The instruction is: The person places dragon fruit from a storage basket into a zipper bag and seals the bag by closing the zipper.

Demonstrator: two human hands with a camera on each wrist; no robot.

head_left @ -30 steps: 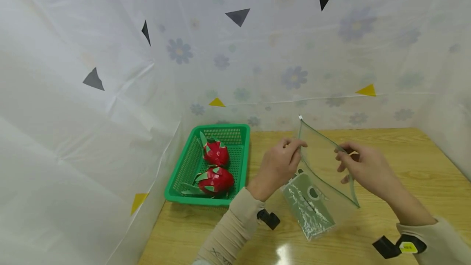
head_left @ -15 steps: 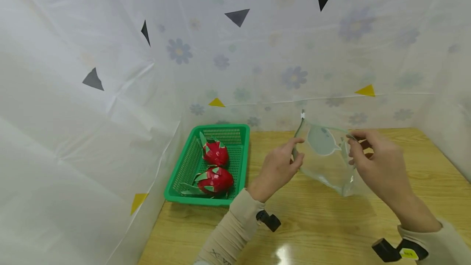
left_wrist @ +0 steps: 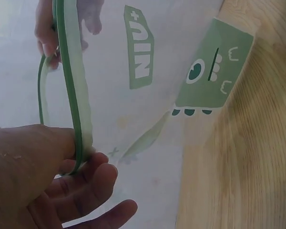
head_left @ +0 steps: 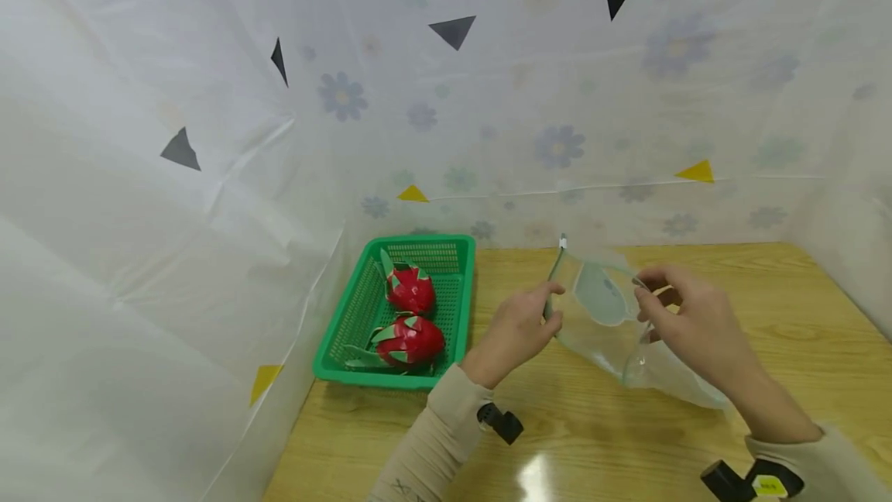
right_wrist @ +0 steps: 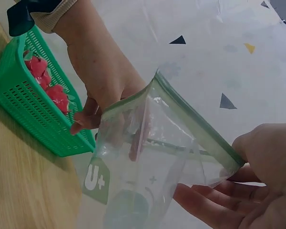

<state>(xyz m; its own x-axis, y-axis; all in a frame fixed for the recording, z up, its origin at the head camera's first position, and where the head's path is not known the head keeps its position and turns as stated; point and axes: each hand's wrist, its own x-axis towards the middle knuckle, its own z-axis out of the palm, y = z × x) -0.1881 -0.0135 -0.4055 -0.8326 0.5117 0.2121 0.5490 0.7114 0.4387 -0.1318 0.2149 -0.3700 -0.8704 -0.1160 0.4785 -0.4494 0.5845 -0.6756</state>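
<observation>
Between my two hands is a clear zip bag (head_left: 592,331) with a green zip edge and a green printed cartoon figure. My left hand (head_left: 517,328) pinches one side of its mouth between thumb and fingers. My right hand (head_left: 700,324) pinches the opposite side, as the right wrist view shows, and the mouth is spread apart. A white slider (head_left: 563,242) sits at the far corner of the zip. In the left wrist view the printed figure (left_wrist: 217,67) shows on the bag's wall, close to the wooden table.
Left of the hands stands a green plastic basket (head_left: 465,316) holding two red dragon fruits (head_left: 409,341) with green leaf tips. The wooden table (head_left: 557,440) runs back to a white floral plastic sheet (head_left: 488,99), and another sheet borders the left side.
The bag has swung from hanging with its printed side down front to lying spread toward the right. Its mouth widened, then both hands lowered slightly and shifted left.
</observation>
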